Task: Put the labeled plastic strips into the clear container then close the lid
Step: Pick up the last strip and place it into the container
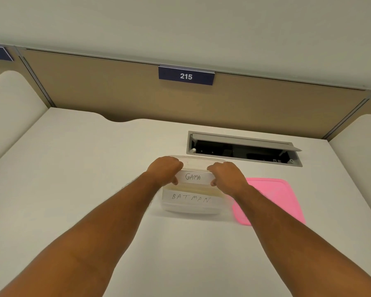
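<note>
A clear plastic container (191,209) stands on the white desk, a little past the middle. A strip labelled GAMA (193,177) is held flat over the container's opening, with my left hand (165,169) pinching its left end and my right hand (227,175) pinching its right end. A second strip labelled BATMAN (191,198) shows through the container's near wall, inside it. The pink lid (272,200) lies flat on the desk just to the right of the container, partly hidden by my right forearm.
An open cable hatch (244,148) is sunk into the desk behind the container. A tan partition with a blue 215 sign (186,76) closes the back. White rounded side panels stand at the left (11,99) and right (360,142).
</note>
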Demonstrator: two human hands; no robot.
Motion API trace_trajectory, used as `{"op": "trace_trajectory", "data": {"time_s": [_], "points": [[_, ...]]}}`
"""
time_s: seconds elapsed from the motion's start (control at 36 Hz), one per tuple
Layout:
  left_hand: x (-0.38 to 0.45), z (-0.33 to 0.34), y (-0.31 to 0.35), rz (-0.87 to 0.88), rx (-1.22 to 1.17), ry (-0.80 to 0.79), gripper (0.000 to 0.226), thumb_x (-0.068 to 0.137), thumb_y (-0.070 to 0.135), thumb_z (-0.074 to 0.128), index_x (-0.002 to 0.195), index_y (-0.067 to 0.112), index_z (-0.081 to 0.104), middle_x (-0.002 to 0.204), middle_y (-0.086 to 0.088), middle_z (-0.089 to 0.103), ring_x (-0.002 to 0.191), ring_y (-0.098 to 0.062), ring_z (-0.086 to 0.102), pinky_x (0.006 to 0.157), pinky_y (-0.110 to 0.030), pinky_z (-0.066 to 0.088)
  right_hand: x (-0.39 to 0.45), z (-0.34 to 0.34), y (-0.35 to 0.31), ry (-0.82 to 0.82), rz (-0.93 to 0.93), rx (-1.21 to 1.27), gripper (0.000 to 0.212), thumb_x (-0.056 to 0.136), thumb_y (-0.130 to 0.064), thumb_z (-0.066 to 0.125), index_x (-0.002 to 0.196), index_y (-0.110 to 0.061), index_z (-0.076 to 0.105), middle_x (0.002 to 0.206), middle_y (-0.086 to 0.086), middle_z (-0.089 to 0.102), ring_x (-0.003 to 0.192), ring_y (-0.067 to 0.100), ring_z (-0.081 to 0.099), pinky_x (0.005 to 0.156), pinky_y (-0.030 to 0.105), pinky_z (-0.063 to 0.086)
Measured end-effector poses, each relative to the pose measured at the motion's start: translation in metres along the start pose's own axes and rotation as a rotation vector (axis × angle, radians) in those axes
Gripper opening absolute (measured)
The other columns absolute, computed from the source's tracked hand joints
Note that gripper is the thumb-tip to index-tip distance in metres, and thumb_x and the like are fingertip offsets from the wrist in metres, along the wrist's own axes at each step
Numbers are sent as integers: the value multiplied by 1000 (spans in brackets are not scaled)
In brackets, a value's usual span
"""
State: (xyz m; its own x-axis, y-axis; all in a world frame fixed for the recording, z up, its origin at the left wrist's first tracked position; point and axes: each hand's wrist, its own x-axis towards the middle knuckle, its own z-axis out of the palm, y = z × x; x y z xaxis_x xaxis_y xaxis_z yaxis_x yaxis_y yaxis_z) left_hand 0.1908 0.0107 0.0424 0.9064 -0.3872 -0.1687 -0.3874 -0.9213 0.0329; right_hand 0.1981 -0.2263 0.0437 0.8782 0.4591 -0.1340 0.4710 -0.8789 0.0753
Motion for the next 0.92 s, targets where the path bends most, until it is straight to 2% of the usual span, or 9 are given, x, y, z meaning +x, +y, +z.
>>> {"op": "trace_trajectory", "data": {"time_s": [0.17, 0.19, 0.25, 0.31, 0.44, 0.56, 0.72, 0.81, 0.92], "points": [[5, 8, 0, 8, 17, -19, 32, 77, 26, 82, 92, 9, 60, 92, -5, 64, 86, -26, 60, 63, -33, 37, 1, 14, 0, 0, -17, -30, 31, 91, -25, 68, 119, -15, 61, 122, 6, 66, 114, 28, 59, 115, 37, 28], [5, 9, 0, 8, 18, -24, 32, 77, 27, 82, 92, 10, 60, 93, -5, 64, 87, -27, 61, 63, -33, 37, 1, 15, 0, -6, -20, -31, 30, 91, -24, 68, 118, -14, 61, 120, 6, 67, 111, 29, 59, 112, 37, 31], [6, 10, 0, 4, 23, -34, 32, 78, 27, 81, 93, 10, 59, 95, -5, 64, 88, -27, 61, 64, -33, 36, 0, 14, 0, -10, -20, -33, 24, 90, -24, 67, 111, -15, 61, 114, 6, 68, 102, 30, 59, 94, 37, 41], [7, 10, 1, 3, 32, -38, 31, 79, 26, 81, 95, 10, 59, 96, -6, 64, 89, -28, 62, 64, -33, 36, -1, 12, -1, -7, -18, -37, 21, 90, -23, 68, 108, -15, 61, 109, 6, 69, 95, 30, 60, 80, 37, 44], [7, 9, 4, -4, 43, -54, 31, 80, 25, 80, 97, 9, 60, 98, -7, 65, 92, -28, 62, 66, -33, 39, -3, 13, -4, 21, -25, -27, 24, 90, -16, 65, 113, -13, 58, 102, 8, 70, 90, 31, 63, 71, 36, 43], [6, 9, 6, -11, 38, -53, 30, 81, 23, 79, 98, 8, 59, 101, -8, 63, 95, -28, 61, 68, -34, 41, -4, 15, -7, 38, -32, -26, 24, 91, -13, 62, 114, -13, 58, 103, 7, 69, 90, 28, 63, 73, 36, 44], [0, 13, 9, -18, 22, 2, 37, 82, 25, 79, 108, 9, 59, 108, -6, 59, 102, -26, 57, 79, -38, 50, -7, 21, -4, 145, -39, 49, 33, 90, -22, 67, 121, -14, 57, 117, 4, 61, 106, 26, 54, 89, 35, 44], [-4, 17, 12, -27, -17, 73, 44, 85, 28, 75, 120, 10, 57, 116, -5, 57, 107, -25, 54, 84, -38, 50, -13, 19, -4, 246, -8, 133, 36, 91, -27, 67, 124, -14, 60, 122, 3, 60, 113, 24, 52, 96, 35, 43], [-14, 24, 20, -30, -112, 243, 48, 91, 28, 67, 134, 11, 53, 132, -5, 54, 119, -25, 49, 96, -36, 45, -26, 14, -4, 436, 77, 222, 28, 93, -23, 66, 119, -12, 66, 117, 3, 62, 108, 25, 55, 90, 38, 47]]}}
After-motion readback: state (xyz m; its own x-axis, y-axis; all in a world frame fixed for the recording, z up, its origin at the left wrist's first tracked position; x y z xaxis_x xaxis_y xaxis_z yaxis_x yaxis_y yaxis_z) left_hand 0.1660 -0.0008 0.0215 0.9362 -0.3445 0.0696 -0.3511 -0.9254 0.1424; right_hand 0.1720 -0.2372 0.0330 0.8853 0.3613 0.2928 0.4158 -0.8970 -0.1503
